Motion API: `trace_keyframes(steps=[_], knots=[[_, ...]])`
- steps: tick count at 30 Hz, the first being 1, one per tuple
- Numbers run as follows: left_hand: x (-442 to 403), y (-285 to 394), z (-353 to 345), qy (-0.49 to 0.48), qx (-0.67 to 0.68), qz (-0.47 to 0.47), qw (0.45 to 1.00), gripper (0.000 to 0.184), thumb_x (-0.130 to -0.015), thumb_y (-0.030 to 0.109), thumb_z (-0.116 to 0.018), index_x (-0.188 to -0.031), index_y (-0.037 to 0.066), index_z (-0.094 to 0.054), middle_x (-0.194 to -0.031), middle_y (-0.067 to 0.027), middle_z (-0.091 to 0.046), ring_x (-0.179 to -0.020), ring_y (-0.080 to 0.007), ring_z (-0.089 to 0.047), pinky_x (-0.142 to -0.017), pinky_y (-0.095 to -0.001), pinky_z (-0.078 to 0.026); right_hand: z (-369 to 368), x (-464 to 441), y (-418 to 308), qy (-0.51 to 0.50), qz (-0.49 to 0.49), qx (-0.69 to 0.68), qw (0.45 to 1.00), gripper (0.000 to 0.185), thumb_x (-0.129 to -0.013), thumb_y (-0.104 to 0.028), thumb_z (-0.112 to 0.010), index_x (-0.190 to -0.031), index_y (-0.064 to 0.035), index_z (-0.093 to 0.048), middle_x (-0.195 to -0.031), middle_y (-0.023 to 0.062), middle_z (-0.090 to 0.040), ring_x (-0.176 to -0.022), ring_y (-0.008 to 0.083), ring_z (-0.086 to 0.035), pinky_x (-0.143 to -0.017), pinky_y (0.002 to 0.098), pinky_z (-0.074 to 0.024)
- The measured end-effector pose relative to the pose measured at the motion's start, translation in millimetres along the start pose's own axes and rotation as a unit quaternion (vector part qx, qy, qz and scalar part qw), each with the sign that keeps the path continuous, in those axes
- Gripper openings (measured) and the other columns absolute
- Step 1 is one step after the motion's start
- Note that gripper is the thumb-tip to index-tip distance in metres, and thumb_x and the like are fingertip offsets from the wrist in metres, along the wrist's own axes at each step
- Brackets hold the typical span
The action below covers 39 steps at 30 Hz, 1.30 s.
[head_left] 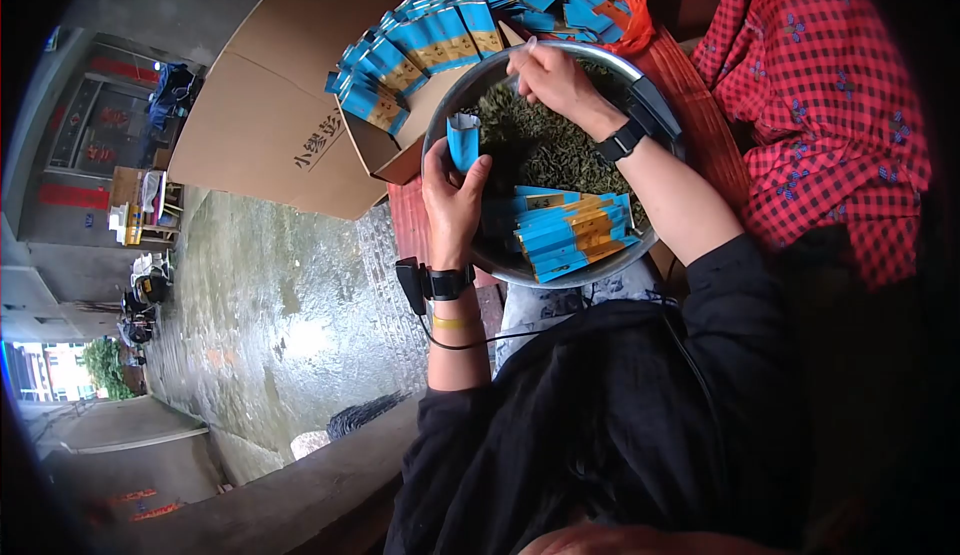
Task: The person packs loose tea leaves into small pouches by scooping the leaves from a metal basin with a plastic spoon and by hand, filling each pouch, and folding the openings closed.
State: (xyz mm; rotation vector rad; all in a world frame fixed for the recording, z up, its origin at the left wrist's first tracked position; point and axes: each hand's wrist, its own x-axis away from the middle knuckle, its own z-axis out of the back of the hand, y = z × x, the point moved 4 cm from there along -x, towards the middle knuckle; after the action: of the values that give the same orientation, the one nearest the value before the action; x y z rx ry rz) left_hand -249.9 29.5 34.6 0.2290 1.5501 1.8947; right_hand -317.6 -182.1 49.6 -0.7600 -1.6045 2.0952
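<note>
My left hand (452,200) is wrapped round a small blue packet (463,145), which stands upright with its mouth open at the top, over the left rim of a round metal basin (560,279). Above the basin's upper part is my right hand (550,75), its fingers bent together near a small pale thing at the fingertips that I cannot make out. Dark green dried leaves (540,135) lie in the basin. On them, at the lower side, rests a fanned stack of blue and gold packets (575,235).
A cardboard box (400,167) left of the basin holds rows of blue and gold packets (430,40). Behind the basin, a red plastic bag (636,15) holds more packets. Red checked cloth (830,105) hangs at the right. Wet ground (290,305) lies at the left.
</note>
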Motion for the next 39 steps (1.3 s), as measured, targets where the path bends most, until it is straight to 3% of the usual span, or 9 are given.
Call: trace_keyframes(steps=[5,10,17,23,27,29,32,36,39], knots=[[2,8,-2,-0.008,-0.017,0.002,1.000,0.049,-0.080,0.018,-0.078,-0.118,-0.002,-0.054,-0.087,0.0013,-0.056,-0.068,-0.0060,-0.044,-0.060,-0.0214,-0.040,-8,13,-23,0.021,0.151,-0.040,0.988,0.030,-0.100,-0.028,-0.048,-0.093,-0.0026,-0.063,-0.068,0.0031,-0.062,-0.063,0.0087,-0.060,-0.058,0.0236,-0.0504],[-1,-2,0,-0.018,-0.011,-0.004,1.000,0.048,-0.081,0.016,-0.077,-0.118,-0.002,-0.053,-0.089,0.0010,-0.057,-0.069,-0.0061,-0.044,-0.061,-0.0215,-0.041,-31,47,-57,0.004,0.402,0.165,0.901,0.015,-0.091,-0.022,-0.062,-0.093,-0.0072,-0.064,-0.086,0.0079,-0.066,-0.083,0.0274,-0.066,-0.070,0.0352,-0.0533],[0,3,-4,-0.019,0.039,0.007,0.999,0.046,-0.082,0.014,-0.077,-0.118,-0.001,-0.052,-0.095,0.0001,-0.058,-0.075,-0.0055,-0.048,-0.066,-0.0194,-0.042,1,23,-39,0.119,0.303,0.183,0.928,0.020,-0.094,-0.024,-0.056,-0.094,-0.0046,-0.064,-0.085,0.0126,-0.067,-0.077,0.0300,-0.067,-0.064,0.0380,-0.0526],[2,9,-2,-0.013,0.011,0.017,1.000,0.048,-0.081,0.015,-0.078,-0.118,-0.001,-0.053,-0.091,0.0009,-0.058,-0.072,-0.0059,-0.047,-0.064,-0.0209,-0.042,-15,11,21,-0.067,0.051,0.343,0.936,0.024,-0.093,-0.030,-0.051,-0.097,-0.0079,-0.061,-0.088,0.0179,-0.067,-0.085,0.0386,-0.064,-0.074,0.0479,-0.0503],[1,6,0,0.002,-0.012,0.008,1.000,0.049,-0.081,0.019,-0.078,-0.118,-0.002,-0.053,-0.089,0.0007,-0.058,-0.071,-0.0063,-0.046,-0.063,-0.0216,-0.042,-20,5,32,-0.034,0.064,0.234,0.970,0.025,-0.092,-0.028,-0.053,-0.091,-0.0055,-0.062,-0.083,0.0167,-0.067,-0.080,0.0345,-0.066,-0.071,0.0414,-0.0513],[1,4,1,0.009,0.009,0.013,1.000,0.051,-0.080,0.020,-0.078,-0.118,-0.002,-0.053,-0.089,0.0000,-0.058,-0.070,-0.0067,-0.046,-0.062,-0.0219,-0.042,-13,-1,31,-0.019,0.031,0.176,0.984,0.026,-0.092,-0.027,-0.054,-0.089,-0.0028,-0.062,-0.069,0.0069,-0.065,-0.065,0.0170,-0.065,-0.061,0.0320,-0.0502],[1,5,2,0.005,-0.027,0.014,1.000,0.050,-0.080,0.019,-0.078,-0.118,-0.002,-0.054,-0.089,-0.0008,-0.059,-0.070,-0.0071,-0.046,-0.062,-0.0229,-0.042,-1,-2,11,0.033,0.057,0.092,0.994,0.022,-0.094,-0.022,-0.054,-0.091,-0.0023,-0.062,-0.068,0.0040,-0.063,-0.063,0.0119,-0.062,-0.058,0.0263,-0.0494],[2,15,1,-0.015,-0.043,0.013,0.999,0.051,-0.080,0.017,-0.078,-0.119,-0.003,-0.053,-0.091,-0.0014,-0.059,-0.071,-0.0074,-0.046,-0.063,-0.0230,-0.042,1,9,-16,0.087,0.170,-0.007,0.982,0.021,-0.097,-0.022,-0.053,-0.095,-0.0026,-0.062,-0.073,0.0059,-0.065,-0.064,0.0138,-0.064,-0.059,0.0249,-0.0507],[1,9,1,-0.016,-0.049,0.017,0.999,0.051,-0.080,0.017,-0.077,-0.120,-0.004,-0.052,-0.093,-0.0025,-0.059,-0.072,-0.0076,-0.046,-0.064,-0.0229,-0.043,-9,27,-39,0.058,0.249,0.134,0.958,0.019,-0.095,-0.022,-0.057,-0.095,-0.0037,-0.062,-0.080,0.0111,-0.067,-0.075,0.0234,-0.069,-0.063,0.0319,-0.0525]])
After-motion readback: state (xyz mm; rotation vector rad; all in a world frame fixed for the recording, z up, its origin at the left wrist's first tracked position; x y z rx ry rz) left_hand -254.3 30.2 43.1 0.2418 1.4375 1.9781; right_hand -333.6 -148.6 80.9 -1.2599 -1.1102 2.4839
